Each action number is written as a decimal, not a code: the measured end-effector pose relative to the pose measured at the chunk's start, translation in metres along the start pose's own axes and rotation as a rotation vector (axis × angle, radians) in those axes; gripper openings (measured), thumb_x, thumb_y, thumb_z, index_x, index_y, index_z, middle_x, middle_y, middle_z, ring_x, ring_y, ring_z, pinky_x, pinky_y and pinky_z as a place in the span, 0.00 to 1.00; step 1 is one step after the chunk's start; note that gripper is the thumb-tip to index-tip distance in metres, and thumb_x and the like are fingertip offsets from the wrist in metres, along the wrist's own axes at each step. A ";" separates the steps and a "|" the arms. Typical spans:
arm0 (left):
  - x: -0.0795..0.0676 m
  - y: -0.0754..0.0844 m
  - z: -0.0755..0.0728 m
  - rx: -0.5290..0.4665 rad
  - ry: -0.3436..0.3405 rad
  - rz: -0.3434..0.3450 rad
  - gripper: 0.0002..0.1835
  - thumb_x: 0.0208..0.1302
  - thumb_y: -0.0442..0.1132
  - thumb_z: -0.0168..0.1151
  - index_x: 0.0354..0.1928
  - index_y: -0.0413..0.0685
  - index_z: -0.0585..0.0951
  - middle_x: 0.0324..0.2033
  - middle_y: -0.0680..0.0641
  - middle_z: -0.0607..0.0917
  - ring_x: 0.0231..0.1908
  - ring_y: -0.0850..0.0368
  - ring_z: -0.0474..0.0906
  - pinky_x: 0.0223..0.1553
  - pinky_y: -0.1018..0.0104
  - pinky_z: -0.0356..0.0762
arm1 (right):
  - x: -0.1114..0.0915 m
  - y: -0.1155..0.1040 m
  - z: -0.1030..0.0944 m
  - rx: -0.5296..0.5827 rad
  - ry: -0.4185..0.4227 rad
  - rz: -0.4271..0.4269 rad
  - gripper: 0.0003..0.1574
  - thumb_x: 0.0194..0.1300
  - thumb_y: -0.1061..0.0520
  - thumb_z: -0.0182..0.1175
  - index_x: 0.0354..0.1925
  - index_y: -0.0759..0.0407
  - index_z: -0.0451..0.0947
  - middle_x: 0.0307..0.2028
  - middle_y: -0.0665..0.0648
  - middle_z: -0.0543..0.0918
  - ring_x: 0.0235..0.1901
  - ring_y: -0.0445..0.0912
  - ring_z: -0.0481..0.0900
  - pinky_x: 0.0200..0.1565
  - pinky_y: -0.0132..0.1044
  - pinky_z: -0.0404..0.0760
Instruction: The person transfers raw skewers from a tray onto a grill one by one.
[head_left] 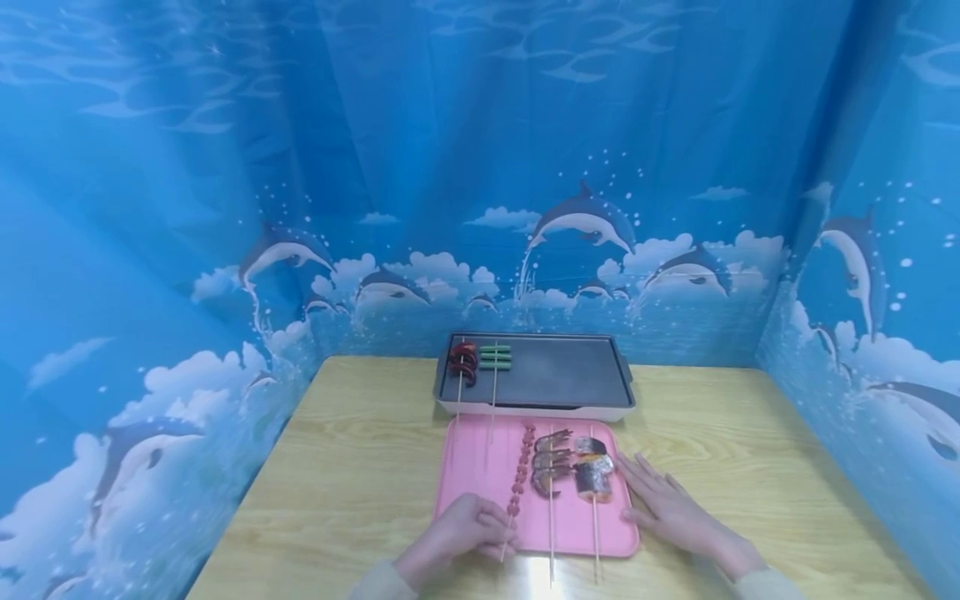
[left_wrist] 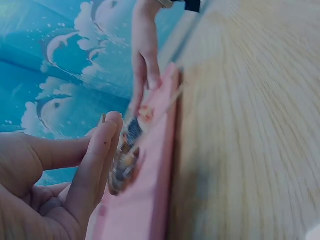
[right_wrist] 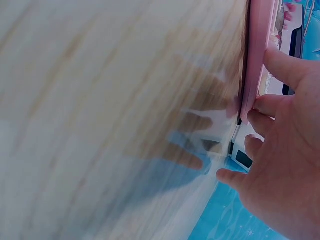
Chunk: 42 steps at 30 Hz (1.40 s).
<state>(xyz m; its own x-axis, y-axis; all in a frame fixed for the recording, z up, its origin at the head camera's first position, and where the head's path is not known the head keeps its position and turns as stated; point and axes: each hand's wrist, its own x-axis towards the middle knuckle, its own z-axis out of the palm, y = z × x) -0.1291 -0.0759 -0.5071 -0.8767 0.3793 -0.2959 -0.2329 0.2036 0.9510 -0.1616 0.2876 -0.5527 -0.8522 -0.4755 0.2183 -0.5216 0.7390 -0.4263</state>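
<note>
My left hand (head_left: 472, 525) pinches the bare stick end of a skewer of small pink-red pieces (head_left: 521, 471) over the left half of a pink tray (head_left: 480, 483). In the left wrist view, the stick tip (left_wrist: 103, 118) pokes up between thumb and fingers. To its right on the tray lie a shrimp skewer (head_left: 552, 460) and a skewer of silver-skinned fish chunks (head_left: 593, 477). My right hand (head_left: 675, 510) rests at the tray's right edge with fingers spread. The right wrist view shows its fingertips (right_wrist: 265, 107) against the tray's side.
Behind the tray stands a dark flat griddle (head_left: 562, 371) with a white base. On its left side lie a skewer of dark red curled pieces (head_left: 463, 360) and one of green pieces (head_left: 495, 357), sticks jutting over the tray. A blue dolphin-print curtain (head_left: 480, 167) surrounds the wooden table (head_left: 322, 492).
</note>
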 end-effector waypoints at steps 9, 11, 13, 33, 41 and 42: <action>-0.005 0.030 0.000 0.019 -0.003 0.049 0.08 0.61 0.28 0.68 0.42 0.36 0.84 0.32 0.41 0.90 0.31 0.50 0.88 0.33 0.64 0.88 | -0.003 0.005 0.000 -0.009 -0.020 0.034 0.44 0.73 0.41 0.58 0.78 0.54 0.58 0.76 0.61 0.61 0.78 0.55 0.47 0.61 0.81 0.55; -0.001 0.039 -0.002 0.032 0.003 0.075 0.08 0.62 0.28 0.68 0.43 0.35 0.83 0.32 0.40 0.90 0.32 0.48 0.88 0.34 0.63 0.89 | -0.003 0.005 0.000 -0.006 -0.021 0.031 0.44 0.73 0.41 0.58 0.78 0.54 0.58 0.76 0.61 0.61 0.78 0.56 0.48 0.61 0.81 0.55; 0.006 0.048 -0.005 0.043 0.011 0.101 0.08 0.62 0.28 0.67 0.43 0.34 0.83 0.33 0.40 0.90 0.32 0.49 0.89 0.35 0.62 0.89 | -0.002 0.004 -0.001 -0.001 -0.014 0.026 0.43 0.72 0.42 0.59 0.77 0.54 0.59 0.75 0.62 0.62 0.77 0.61 0.51 0.59 0.81 0.55; 0.099 0.085 -0.024 0.043 0.178 0.197 0.12 0.68 0.31 0.65 0.50 0.32 0.82 0.40 0.35 0.89 0.38 0.47 0.89 0.42 0.62 0.88 | 0.001 -0.007 -0.003 0.006 -0.017 0.042 0.43 0.71 0.43 0.60 0.76 0.58 0.61 0.74 0.65 0.63 0.73 0.68 0.56 0.62 0.80 0.55; 0.124 0.072 -0.026 0.047 0.234 0.134 0.10 0.68 0.29 0.64 0.49 0.31 0.83 0.37 0.39 0.90 0.36 0.51 0.89 0.43 0.61 0.88 | 0.000 -0.002 0.001 -0.011 0.010 0.018 0.43 0.71 0.44 0.61 0.77 0.55 0.60 0.75 0.62 0.63 0.73 0.67 0.57 0.59 0.81 0.57; 0.126 0.071 -0.026 0.054 0.240 0.128 0.10 0.68 0.29 0.64 0.48 0.31 0.83 0.37 0.39 0.90 0.36 0.51 0.89 0.43 0.61 0.88 | 0.000 -0.002 0.001 -0.009 0.018 0.017 0.43 0.70 0.44 0.62 0.76 0.55 0.61 0.75 0.61 0.64 0.73 0.66 0.57 0.59 0.81 0.57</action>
<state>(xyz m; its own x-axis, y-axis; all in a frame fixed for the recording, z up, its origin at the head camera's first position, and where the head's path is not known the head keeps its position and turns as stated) -0.2668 -0.0369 -0.4744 -0.9736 0.1822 -0.1373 -0.0962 0.2180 0.9712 -0.1604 0.2862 -0.5529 -0.8616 -0.4543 0.2264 -0.5071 0.7514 -0.4222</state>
